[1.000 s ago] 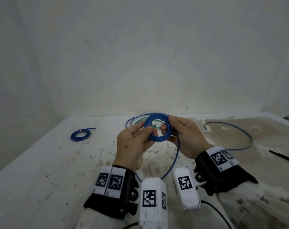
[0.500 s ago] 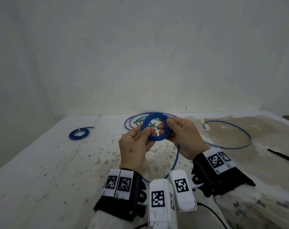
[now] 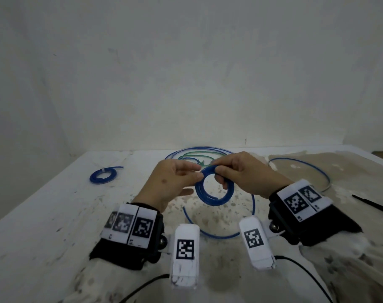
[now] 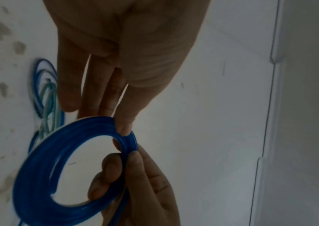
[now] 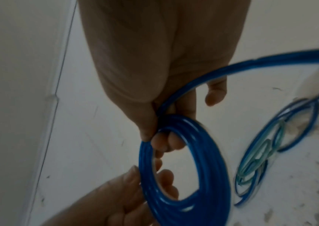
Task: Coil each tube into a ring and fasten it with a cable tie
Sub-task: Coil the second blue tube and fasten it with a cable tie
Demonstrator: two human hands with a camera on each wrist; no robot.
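Blue tube coil | between both grips; left hand pinching | right hand pinching

Blue tube coiled, tail loose

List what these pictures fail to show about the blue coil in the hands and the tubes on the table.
- Blue coil: turn count unreadable, motion blur in both wrist views.
- Its free end: hidden behind the right hand in the head view.
- Cable tie on the small ring: too small to confirm.
- Green tube: partly hidden by the left hand.
- Black object: cut by the right edge.
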